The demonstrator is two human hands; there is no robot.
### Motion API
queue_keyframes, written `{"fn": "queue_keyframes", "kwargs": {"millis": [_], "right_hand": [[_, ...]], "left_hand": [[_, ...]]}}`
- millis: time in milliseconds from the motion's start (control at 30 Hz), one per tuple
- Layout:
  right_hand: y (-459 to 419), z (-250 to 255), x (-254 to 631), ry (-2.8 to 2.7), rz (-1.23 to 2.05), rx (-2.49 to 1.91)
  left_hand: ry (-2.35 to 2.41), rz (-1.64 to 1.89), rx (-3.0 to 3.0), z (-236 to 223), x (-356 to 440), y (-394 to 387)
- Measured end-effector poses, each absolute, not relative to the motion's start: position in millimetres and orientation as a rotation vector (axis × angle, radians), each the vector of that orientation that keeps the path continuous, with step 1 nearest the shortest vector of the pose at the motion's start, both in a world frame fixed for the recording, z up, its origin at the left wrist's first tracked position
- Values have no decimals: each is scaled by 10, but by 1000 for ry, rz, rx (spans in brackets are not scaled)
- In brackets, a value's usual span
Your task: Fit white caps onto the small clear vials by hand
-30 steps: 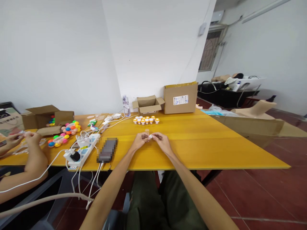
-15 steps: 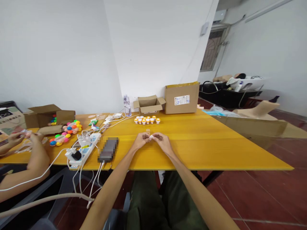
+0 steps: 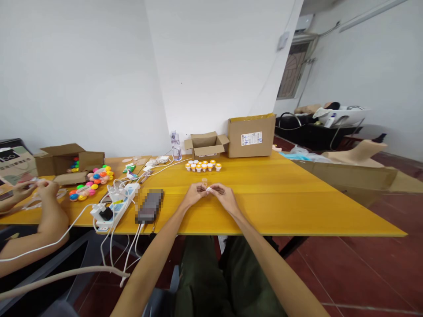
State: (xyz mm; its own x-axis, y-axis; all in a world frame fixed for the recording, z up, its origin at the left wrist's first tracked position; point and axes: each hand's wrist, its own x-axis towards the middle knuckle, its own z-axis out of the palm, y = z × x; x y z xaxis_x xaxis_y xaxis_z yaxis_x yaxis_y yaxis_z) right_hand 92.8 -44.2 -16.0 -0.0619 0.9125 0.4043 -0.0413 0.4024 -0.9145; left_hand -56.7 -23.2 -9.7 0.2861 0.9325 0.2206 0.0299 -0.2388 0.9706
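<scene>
Close together above the table (image 3: 277,202), my left hand (image 3: 195,193) and my right hand (image 3: 223,194) meet at a small white piece (image 3: 209,189). The fingertips of both hands pinch it, and they hide most of it, so its kind cannot be made out. Just beyond the fingers stands a small see-through cup (image 3: 204,180). Farther back, several small containers with white and orange tops (image 3: 203,166) stand grouped in rows. Left of my left arm lies a dark phone (image 3: 150,206), blurred, with a cable plugged into it.
An open cardboard box (image 3: 206,145), a larger carton (image 3: 251,136) and a water bottle (image 3: 176,145) stand against the wall. A power strip (image 3: 124,204) with tangled cables lies left. Beyond are colourful balls (image 3: 101,176) and another person's hands (image 3: 46,189).
My hands stay in nearly the same place, still pinching the small white piece. The whole view has shifted very slightly. The other person's hands have moved a little.
</scene>
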Motion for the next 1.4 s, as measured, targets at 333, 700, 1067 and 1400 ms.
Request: {"fn": "queue_keyframes", "kwargs": {"millis": [333, 700, 1067, 1400], "right_hand": [[-463, -135, 909, -1407, 960, -825], [-405, -198, 920, -1378, 915, -822], [-360, -255, 927, -1331, 901, -847], [-380, -231, 924, -1349, 900, -829]], "left_hand": [[919, 1123, 1554, -86, -568, -233], [877, 1135, 1608, -118, -583, -212], [904, 1110, 1656, -135, -593, -200], [902, 1105, 1659, -164, -592, -186]]}}
